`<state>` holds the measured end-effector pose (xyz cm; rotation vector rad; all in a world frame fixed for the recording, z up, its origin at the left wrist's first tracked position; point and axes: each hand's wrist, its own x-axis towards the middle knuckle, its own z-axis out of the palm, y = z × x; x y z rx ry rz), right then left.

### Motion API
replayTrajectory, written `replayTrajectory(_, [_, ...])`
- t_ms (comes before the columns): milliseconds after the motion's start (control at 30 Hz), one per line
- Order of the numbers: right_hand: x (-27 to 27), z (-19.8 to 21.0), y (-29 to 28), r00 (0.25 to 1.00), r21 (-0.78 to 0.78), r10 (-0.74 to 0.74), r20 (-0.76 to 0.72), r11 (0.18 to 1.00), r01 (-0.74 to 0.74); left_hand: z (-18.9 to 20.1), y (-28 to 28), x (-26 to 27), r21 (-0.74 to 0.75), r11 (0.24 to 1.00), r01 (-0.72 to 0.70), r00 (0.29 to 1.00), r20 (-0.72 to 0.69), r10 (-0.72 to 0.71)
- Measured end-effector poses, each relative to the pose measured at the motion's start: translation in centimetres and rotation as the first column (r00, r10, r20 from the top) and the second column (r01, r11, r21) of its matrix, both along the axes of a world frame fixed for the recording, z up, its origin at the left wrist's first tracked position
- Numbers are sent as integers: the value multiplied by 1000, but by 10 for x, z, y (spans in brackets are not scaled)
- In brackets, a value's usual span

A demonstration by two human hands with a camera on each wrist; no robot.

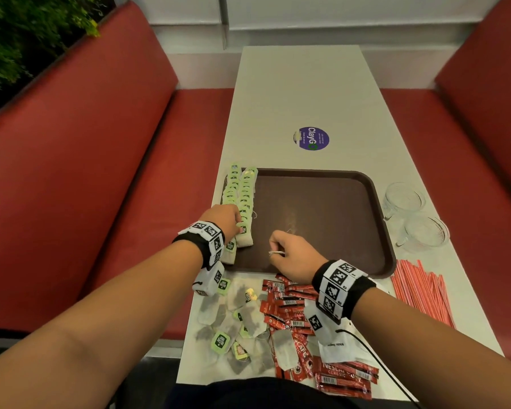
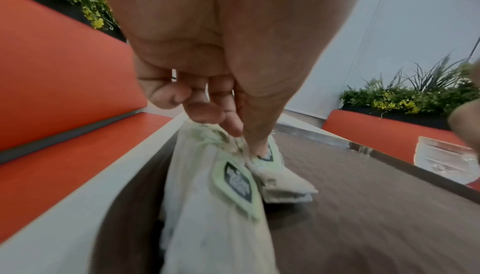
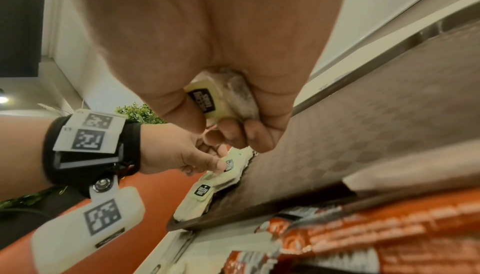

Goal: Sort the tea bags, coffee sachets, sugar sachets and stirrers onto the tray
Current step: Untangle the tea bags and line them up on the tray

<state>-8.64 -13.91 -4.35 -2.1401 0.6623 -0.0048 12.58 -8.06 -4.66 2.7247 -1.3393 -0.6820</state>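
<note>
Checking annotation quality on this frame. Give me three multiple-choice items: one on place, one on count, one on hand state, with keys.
1. Where do the sorted tea bags lie on the tray?
A. along its left edge
B. in its middle
C. along its right edge

2. How many rows do they form?
A. one
B. two
C. four

3. What is the right hand doing?
A. lying flat and open
B. holding a stirrer
C. gripping a tea bag

Key:
1 A, the head view shows them lined up by the left rim.
2 B, two parallel rows run front to back.
3 C, the right wrist view shows the fingers curled round a green-tagged bag.
</note>
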Motion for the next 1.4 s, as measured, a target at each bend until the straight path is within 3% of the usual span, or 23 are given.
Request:
replayTrajectory(133, [0, -1, -1, 1000, 7, 5, -6, 1000, -5, -3, 4, -12, 14, 999, 47, 996, 77, -48])
replayTrajectory(300, [2, -2, -2, 1000, 12, 0, 8, 1000, 0, -14, 6, -25, 164, 975, 151, 986, 42, -160])
replayTrajectory(633, [3, -3, -4, 1000, 22, -17, -16, 1000, 17, -11, 1, -15, 184, 958, 218, 963, 119, -242])
replayTrajectory(733, [6, -3, -6, 999, 54, -29, -27, 998, 30, -9, 3, -12, 123, 973, 196, 975, 85, -207])
replayTrajectory(867, [8, -4, -8, 999, 44, -13, -45, 999, 15, -3, 17, -3, -23, 999, 48, 996, 82, -46])
replayTrajectory(1100, [13, -6, -3, 998, 41, 21, -54, 999, -19, -13, 41, -12, 144, 989, 22, 992, 116, -39])
replayTrajectory(1333, [17, -6, -3, 997, -47, 69, -40, 996, -70, -11, 42, -13, 157, 987, -22, 990, 142, -1])
replayTrajectory(1400, [18, -8, -4, 997, -101, 77, 4, 992, -77, -6, 44, -14, 90, 996, -11, 992, 129, 0])
